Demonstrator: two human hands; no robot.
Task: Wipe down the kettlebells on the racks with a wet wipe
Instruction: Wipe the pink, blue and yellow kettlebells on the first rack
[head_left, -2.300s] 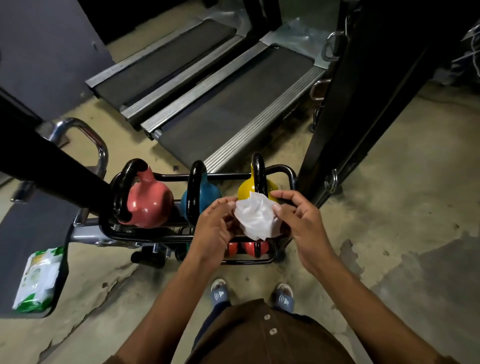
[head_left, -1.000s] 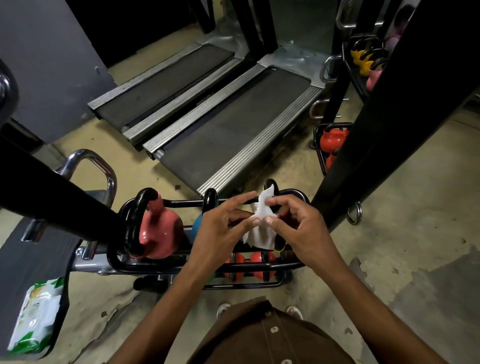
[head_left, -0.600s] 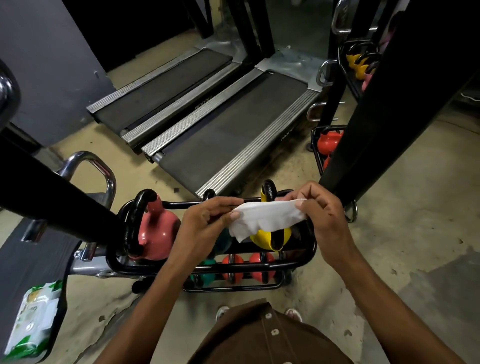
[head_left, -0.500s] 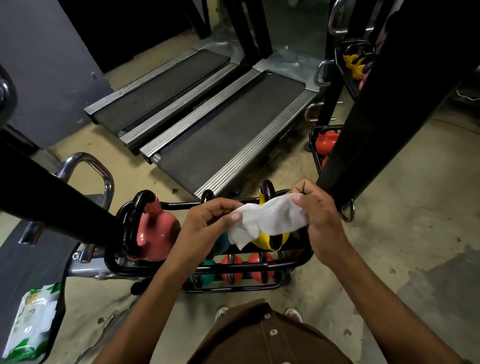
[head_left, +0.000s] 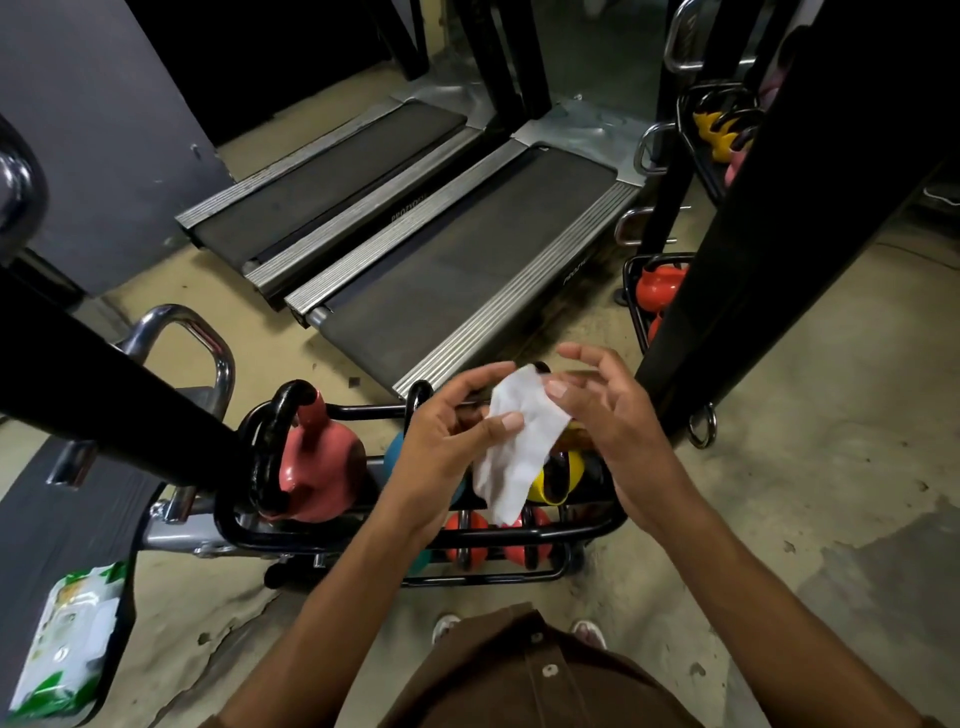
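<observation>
Fingers of my left hand (head_left: 441, 441) pinch the wet wipe (head_left: 519, 447); my right hand (head_left: 605, 415) is spread apart beside it, thumb touching. Both hide the teal kettlebell on the rack (head_left: 415, 540); the yellow kettlebell (head_left: 556, 480) barely shows.

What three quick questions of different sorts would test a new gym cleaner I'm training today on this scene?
1. True or false: the white wet wipe is touching the yellow kettlebell.
2. Which hand pinches the wipe? A) left hand B) right hand
3. Fill in: the green-and-white wipes pack lies to the person's ____.

Key: 1 false, it hangs above; 2 A, the right is open beside it; 3 left.
</observation>
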